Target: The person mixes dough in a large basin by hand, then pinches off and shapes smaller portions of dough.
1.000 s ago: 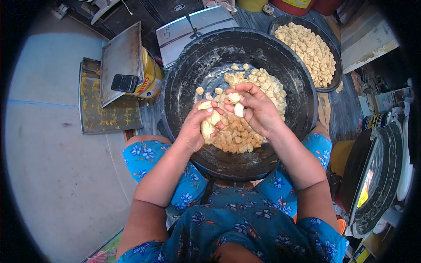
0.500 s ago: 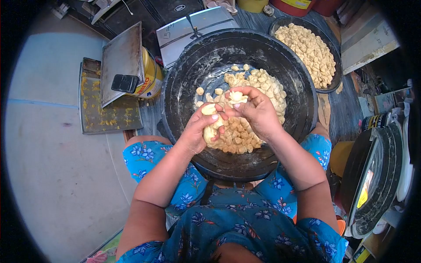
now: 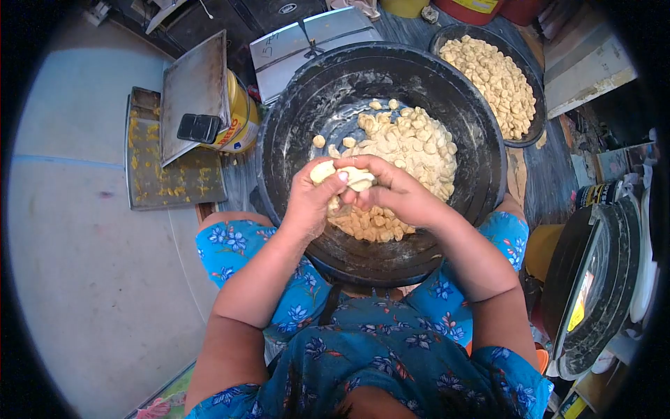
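Pale dough is gripped in my left hand, its end showing past the thumb. Against it, my right hand pinches another lump of the same dough between thumb and fingers; whether the two lumps are joined is hidden. Both hands are together above a large black basin standing between the knees. Many small rounded dough pieces lie heaped inside it, with a few loose ones near the far side. White flour smears the basin's walls.
A second black tub full of similar dough pieces stands at the back right. On the left are a yellow bucket, a leaning tray, a phone and a stained metal tray. A strapped white box sits behind the basin.
My right hand has moved down and left with its dough, closing up against my left hand. My left fingers have turned, hiding more of the dough there.
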